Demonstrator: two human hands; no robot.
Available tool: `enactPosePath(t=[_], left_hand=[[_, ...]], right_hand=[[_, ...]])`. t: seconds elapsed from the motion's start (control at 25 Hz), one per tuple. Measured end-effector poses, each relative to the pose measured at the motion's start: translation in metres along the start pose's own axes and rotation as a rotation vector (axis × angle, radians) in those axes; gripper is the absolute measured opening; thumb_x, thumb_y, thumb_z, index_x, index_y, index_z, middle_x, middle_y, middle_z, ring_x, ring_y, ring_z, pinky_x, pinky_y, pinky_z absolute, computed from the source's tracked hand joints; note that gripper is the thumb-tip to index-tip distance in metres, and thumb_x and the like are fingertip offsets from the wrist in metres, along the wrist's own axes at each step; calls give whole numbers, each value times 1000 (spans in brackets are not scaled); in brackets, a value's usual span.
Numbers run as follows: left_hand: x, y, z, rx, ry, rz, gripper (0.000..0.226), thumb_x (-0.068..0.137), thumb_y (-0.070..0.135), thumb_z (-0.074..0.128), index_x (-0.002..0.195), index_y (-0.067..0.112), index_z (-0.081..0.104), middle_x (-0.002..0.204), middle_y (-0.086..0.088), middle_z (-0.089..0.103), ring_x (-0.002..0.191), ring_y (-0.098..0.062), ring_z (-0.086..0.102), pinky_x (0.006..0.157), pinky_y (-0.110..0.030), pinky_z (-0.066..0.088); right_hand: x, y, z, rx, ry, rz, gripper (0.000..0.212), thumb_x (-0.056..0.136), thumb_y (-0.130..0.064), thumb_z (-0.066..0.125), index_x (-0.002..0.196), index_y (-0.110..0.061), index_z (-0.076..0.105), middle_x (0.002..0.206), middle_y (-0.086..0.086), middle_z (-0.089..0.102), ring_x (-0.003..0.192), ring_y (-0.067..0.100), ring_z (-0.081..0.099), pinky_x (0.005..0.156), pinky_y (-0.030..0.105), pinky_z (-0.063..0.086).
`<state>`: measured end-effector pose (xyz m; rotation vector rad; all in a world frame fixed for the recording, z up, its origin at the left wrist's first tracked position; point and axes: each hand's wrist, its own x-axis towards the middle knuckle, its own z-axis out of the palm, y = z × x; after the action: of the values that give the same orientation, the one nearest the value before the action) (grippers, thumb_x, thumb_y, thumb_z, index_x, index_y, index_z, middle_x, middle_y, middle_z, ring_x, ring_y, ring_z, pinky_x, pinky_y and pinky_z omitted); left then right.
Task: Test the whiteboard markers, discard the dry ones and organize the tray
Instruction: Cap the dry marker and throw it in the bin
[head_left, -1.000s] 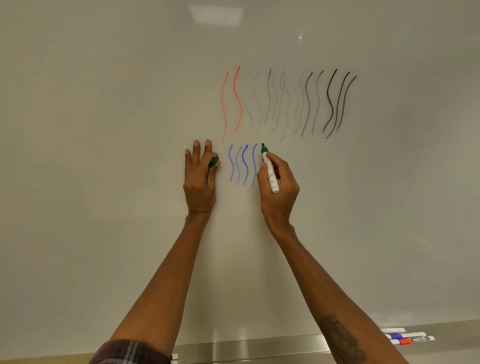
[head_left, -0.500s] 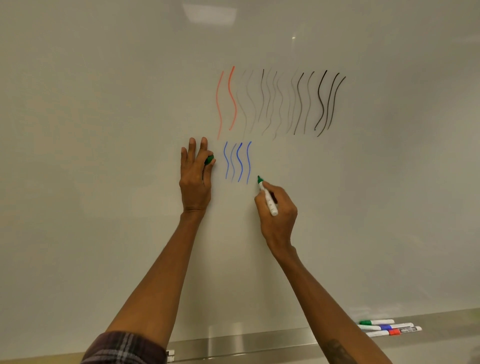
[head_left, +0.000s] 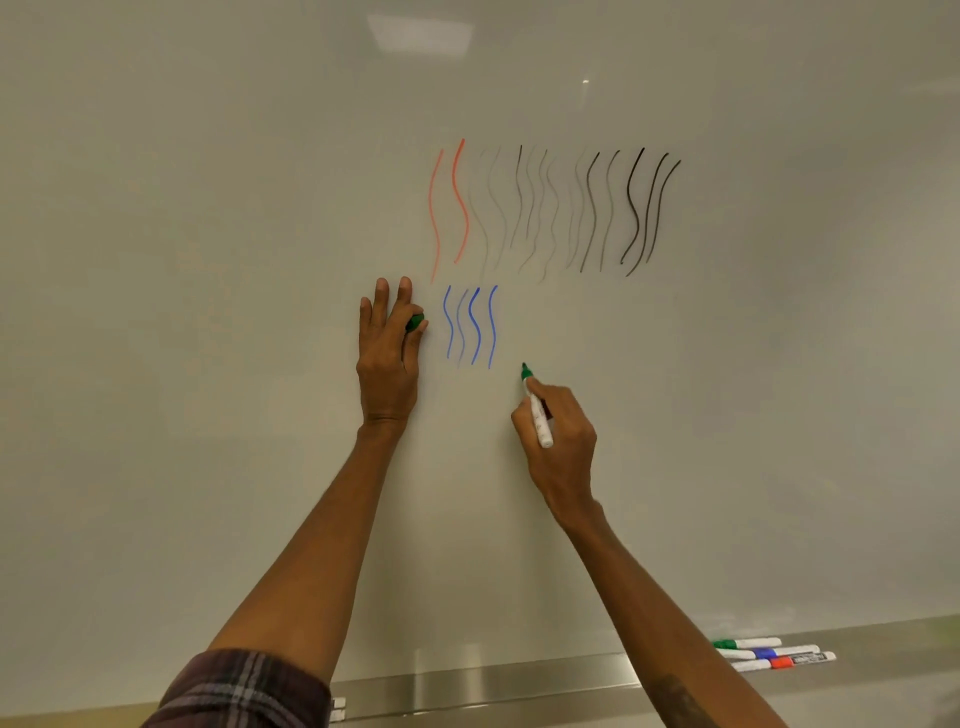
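Observation:
My right hand (head_left: 558, 441) grips an uncapped green marker (head_left: 536, 410), its tip touching the whiteboard (head_left: 208, 312) just right of and below the blue wavy lines (head_left: 470, 327). No green line shows on the board beside the tip. My left hand (head_left: 388, 353) rests with straight fingers against the board and pinches the green cap (head_left: 414, 322) between thumb and forefinger. Red wavy lines (head_left: 448, 208) and several grey-to-black wavy lines (head_left: 582, 208) sit higher up.
The metal tray (head_left: 493, 680) runs along the board's bottom edge. Three markers lie on it at the right: a green one (head_left: 748, 644), a blue one (head_left: 774, 653) and a red one (head_left: 782, 662). Marker ends (head_left: 337, 709) peek out by my left sleeve.
My right hand moved the green marker down from the top of the blue lines to below them, leaving no visible green stroke. The left hand stayed put.

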<state>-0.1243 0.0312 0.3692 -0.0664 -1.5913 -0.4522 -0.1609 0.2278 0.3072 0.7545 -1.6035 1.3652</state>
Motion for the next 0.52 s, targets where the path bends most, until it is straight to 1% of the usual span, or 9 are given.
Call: enactPosePath(t=[0.08, 0.16, 0.2, 0.24, 0.32, 0.36, 0.44, 0.48, 0.52], left_hand=[[-2, -2, 1, -6, -45, -18, 25, 104, 13, 50, 126, 9, 61, 154, 10, 38, 149, -12, 24, 124, -39, 19], [-3, -1, 0, 0, -85, -47, 19, 104, 14, 50, 116, 8, 63, 153, 2, 42, 150, -19, 25, 124, -44, 19], [-4, 1, -1, -5, -95, -68, 19, 104, 15, 50, 117, 9, 63, 153, 3, 41, 150, -19, 25, 124, -45, 21], [-5, 5, -5, -29, -95, -106, 24, 104, 16, 51, 124, 11, 61, 154, 6, 40, 150, -18, 24, 123, -44, 22], [-10, 13, -15, -112, -68, -225, 34, 102, 17, 54, 136, 13, 56, 153, 5, 42, 148, -15, 29, 121, -38, 29], [-15, 15, -20, -143, -34, -259, 33, 101, 16, 56, 133, 12, 59, 147, 1, 50, 144, -16, 38, 118, -37, 35], [-31, 18, -31, -134, 40, -290, 21, 98, 14, 61, 117, 7, 67, 124, -6, 61, 123, -17, 56, 104, -40, 47], [-40, 17, -37, -133, 58, -316, 18, 97, 14, 63, 112, 7, 68, 114, -6, 62, 112, -16, 60, 96, -40, 51], [-48, 16, -42, -150, 59, -356, 17, 96, 15, 64, 111, 8, 69, 110, -4, 62, 106, -14, 61, 93, -39, 52]], right_hand=[[-13, 1, -5, 99, -55, 142, 17, 86, -3, 64, 99, -9, 71, 79, 3, 66, 68, 21, 62, 61, 43, 50], [-18, -2, -10, 281, -128, 337, 17, 89, -5, 63, 102, -13, 73, 87, 1, 70, 78, 20, 66, 70, 41, 55], [-19, -4, -12, 381, -174, 432, 17, 91, -7, 63, 103, -14, 73, 90, 1, 71, 80, 19, 66, 73, 39, 56], [-20, -6, -11, 484, -217, 523, 17, 92, -8, 63, 105, -14, 72, 92, 3, 71, 81, 19, 66, 75, 36, 55], [-22, -10, -7, 697, -262, 708, 18, 93, -9, 62, 109, -9, 71, 92, 10, 69, 80, 19, 63, 79, 34, 54], [-22, -13, -4, 797, -279, 787, 19, 93, -8, 62, 111, -6, 69, 92, 13, 68, 81, 21, 63, 81, 34, 53], [-27, -19, 4, 947, -342, 887, 22, 93, -7, 62, 114, -1, 65, 94, 17, 68, 84, 23, 64, 83, 33, 54], [-31, -23, 9, 993, -373, 915, 23, 93, -6, 62, 115, -1, 64, 96, 18, 68, 84, 23, 64, 82, 32, 55], [-34, -26, 13, 1022, -387, 940, 23, 93, -6, 63, 114, -1, 63, 96, 19, 68, 83, 23, 65, 80, 31, 56]])
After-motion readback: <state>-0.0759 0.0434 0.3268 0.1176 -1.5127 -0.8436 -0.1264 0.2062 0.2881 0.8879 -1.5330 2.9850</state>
